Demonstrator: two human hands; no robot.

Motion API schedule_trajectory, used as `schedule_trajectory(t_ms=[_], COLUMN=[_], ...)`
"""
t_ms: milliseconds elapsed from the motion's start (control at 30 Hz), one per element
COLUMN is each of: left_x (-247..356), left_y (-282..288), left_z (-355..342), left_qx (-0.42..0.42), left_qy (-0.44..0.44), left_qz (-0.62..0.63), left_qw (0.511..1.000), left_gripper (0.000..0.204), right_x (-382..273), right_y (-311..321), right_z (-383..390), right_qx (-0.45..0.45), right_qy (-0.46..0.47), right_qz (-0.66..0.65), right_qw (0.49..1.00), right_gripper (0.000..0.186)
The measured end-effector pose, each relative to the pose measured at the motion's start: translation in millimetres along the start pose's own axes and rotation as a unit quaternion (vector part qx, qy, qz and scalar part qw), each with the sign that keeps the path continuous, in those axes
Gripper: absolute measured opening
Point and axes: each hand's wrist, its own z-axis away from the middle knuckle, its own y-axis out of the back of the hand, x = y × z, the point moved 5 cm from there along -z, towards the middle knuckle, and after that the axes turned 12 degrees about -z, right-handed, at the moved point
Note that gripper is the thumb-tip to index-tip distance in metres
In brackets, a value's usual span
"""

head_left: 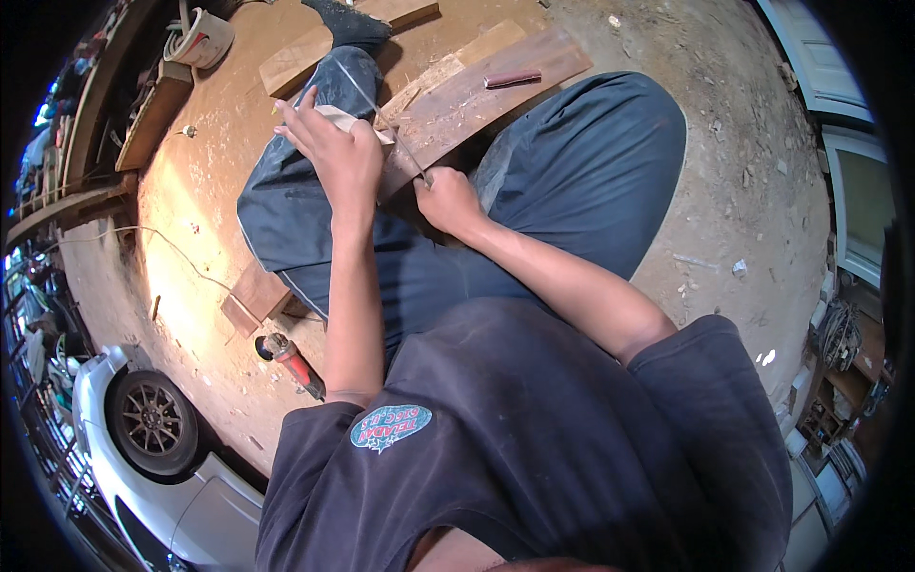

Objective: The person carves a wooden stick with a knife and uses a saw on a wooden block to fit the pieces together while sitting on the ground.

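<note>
My right hand (446, 198) is closed around the near end of a long, thin, straight metal tool (360, 88), perhaps a narrow file; its exact kind is unclear. The tool slants away to the upper left. My left hand (335, 153) lies over a pale piece of wood (335, 116), with its fingers stretched and spread. Where the palm meets that piece is hidden. The tool runs close beside the piece's right end. Under both is a brown wooden board (448, 124) across my lap, strewn with shavings. A dark red, stick-like object (513, 79) rests on the board's far part.
A red angle grinder (291, 360) lies on the floor at left, beside a wooden block (257, 294). A cord (186, 257) crosses the ground. A white bucket (202, 40) stands at far left, more planks (297, 59) ahead, and a silver car (191, 510) at lower left.
</note>
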Motion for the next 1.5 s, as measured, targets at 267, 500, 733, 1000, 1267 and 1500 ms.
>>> schedule_trajectory(t_ms=[267,500,733,1000,1267,1500], left_x=[1,-1,-10,-12,-12,-3], left_y=[0,-2,-1,1,4,8], left_z=[-2,-2,-4,-3,0,8], left_qx=[0.015,0.006,0.005,0.003,-0.014,-0.037], left_qy=[-0.023,-0.028,-0.008,-0.008,-0.002,-0.091], left_qz=[-0.009,-0.014,-0.011,-0.006,-0.004,-0.011], left_qw=[1.0,0.999,1.0,1.0,1.0,0.995], left_gripper=[0.06,0.06,0.059,0.058,0.061,0.065], right_x=[0,5,1,-11,-10,-6], right_y=[-2,-3,-5,1,4,5], right_z=[1,0,2,7,6,10], right_qx=[0.006,0.005,0.003,-0.012,0.005,-0.046], right_qy=[-0.005,-0.011,0.039,0.009,0.029,-0.112], right_qz=[-0.004,0.001,0.003,-0.014,0.024,-0.077], right_qw=[1.0,1.0,0.999,1.0,0.999,0.99], right_gripper=[0.031,0.036,0.035,0.034,0.034,0.036])
